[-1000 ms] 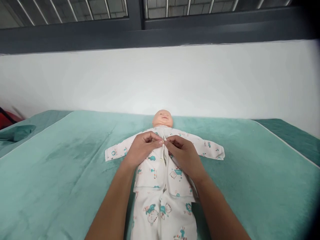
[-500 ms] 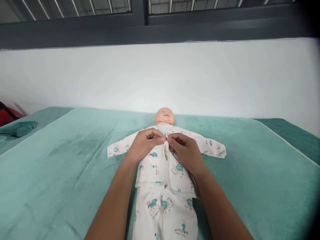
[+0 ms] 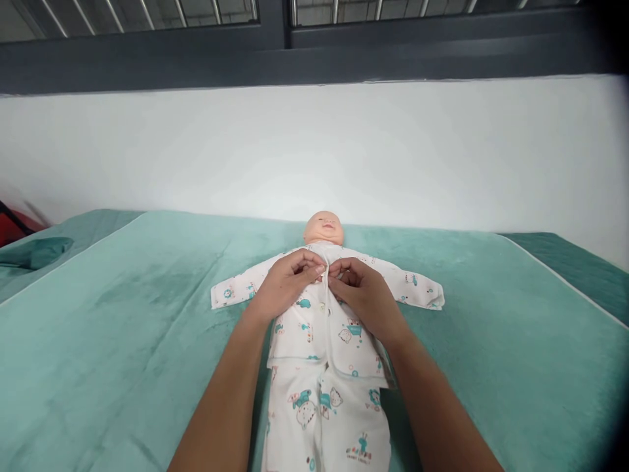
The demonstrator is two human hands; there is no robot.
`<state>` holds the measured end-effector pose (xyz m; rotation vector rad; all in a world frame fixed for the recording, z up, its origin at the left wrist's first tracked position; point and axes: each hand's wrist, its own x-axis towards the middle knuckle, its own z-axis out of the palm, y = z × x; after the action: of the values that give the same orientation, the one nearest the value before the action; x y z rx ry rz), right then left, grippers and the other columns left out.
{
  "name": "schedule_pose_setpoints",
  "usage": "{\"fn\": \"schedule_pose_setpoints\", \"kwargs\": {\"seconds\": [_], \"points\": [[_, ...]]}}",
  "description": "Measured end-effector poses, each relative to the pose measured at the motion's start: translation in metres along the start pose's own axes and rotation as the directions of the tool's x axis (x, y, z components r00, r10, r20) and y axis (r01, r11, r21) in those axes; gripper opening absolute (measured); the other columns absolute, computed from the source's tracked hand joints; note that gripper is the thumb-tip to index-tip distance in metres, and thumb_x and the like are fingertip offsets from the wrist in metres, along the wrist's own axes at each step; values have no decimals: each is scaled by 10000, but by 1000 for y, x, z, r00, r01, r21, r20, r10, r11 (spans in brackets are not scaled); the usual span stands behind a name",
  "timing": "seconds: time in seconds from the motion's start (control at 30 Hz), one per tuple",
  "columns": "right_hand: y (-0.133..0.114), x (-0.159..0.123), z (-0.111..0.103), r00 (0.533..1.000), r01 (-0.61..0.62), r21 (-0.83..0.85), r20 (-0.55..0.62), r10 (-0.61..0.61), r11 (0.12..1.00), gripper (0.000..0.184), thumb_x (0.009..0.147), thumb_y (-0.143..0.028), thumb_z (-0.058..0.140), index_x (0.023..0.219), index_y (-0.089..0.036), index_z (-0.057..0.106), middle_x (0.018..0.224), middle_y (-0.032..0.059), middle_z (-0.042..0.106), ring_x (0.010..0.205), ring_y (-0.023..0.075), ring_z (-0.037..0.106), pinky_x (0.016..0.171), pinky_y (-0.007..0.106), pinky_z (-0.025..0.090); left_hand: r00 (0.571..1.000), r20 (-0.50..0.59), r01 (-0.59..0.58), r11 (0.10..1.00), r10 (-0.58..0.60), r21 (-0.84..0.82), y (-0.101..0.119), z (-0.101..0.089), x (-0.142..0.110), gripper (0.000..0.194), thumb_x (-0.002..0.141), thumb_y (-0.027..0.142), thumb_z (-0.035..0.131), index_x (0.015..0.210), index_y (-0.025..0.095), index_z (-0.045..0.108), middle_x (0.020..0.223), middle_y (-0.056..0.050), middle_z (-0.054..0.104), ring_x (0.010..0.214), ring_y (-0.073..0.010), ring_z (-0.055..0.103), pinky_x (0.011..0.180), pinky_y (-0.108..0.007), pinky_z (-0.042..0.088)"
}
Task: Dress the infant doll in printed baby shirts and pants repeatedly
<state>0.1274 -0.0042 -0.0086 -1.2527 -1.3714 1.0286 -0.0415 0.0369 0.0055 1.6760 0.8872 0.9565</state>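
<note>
A baby doll (image 3: 324, 227) lies on its back with its head at the far end and its arms spread. It wears a white printed baby jacket (image 3: 299, 337) and matching trousers (image 3: 344, 426). My left hand (image 3: 287, 282) pinches the left front edge of the jacket at the upper chest. Opposite it, my right hand (image 3: 366, 292) pinches the other front edge, fingertips almost meeting the left ones. A small button shows on the placket below my fingers. Whatever fastener lies between the fingertips is hidden.
A green plush cover (image 3: 147, 328) spreads under the doll. Behind it stands a white wall (image 3: 314, 151) below a dark window frame (image 3: 275, 65) with metal bars. A red and black item (image 3: 12, 226) sits at the far left edge.
Both hands stay at the jacket's chest and have shifted their pinch slightly. The front edges below them lie a little differently, and a button now shows there.
</note>
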Motion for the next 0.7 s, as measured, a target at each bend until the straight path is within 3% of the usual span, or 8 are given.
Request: {"fn": "schedule_pose_setpoints", "kwargs": {"seconds": [0.2, 0.37, 0.57, 0.7], "points": [[-12, -4, 1, 995, -98, -21, 28, 98, 995, 221, 794, -389, 644, 949, -240, 594, 605, -72, 424, 473, 87, 352, 389, 207, 280, 1000, 19, -1, 994, -1, 113, 7, 2, -4, 204, 916, 392, 509, 995, 226, 598, 753, 29, 549, 630, -91, 442, 543, -207, 323], [-10, -4, 2, 1000, 1, -98, 9, 0, 995, 164, 822, -353, 624, 935, -245, 572, 600, -77, 442, 501, 88, 391, 451, 217, 314, 1000, 12, -12, 990, 11, 141, 9, 3, -5, 180, 882, 360, 571, 1014, 242, 600, 756, 30, 556, 693, -107, 469, 581, -209, 352], [-7, -6, -1, 998, 36, -92, 54, -31, 995, 183, 822, -336, 627, 959, -256, 537, 623, -80, 435, 556, 100, 415, 512, 231, 332, 999, -20, 35, 996, -37, -87, 4, 2, -3, 171, 871, 327, 593, 1013, 232, 582, 758, 36, 532, 552, -69, 361, 481, -204, 272], [-12, -10, 0, 996, 38, -130, 79, -28, 991, 255, 790, -364, 668, 960, -261, 509, 651, -82, 430, 578, 104, 415, 536, 239, 344, 999, -30, 33, 971, -41, -236, -2, 2, 0, 167, 841, 284, 637, 976, 211, 571, 764, 26, 531, 592, -72, 395, 527, -206, 292]]}}
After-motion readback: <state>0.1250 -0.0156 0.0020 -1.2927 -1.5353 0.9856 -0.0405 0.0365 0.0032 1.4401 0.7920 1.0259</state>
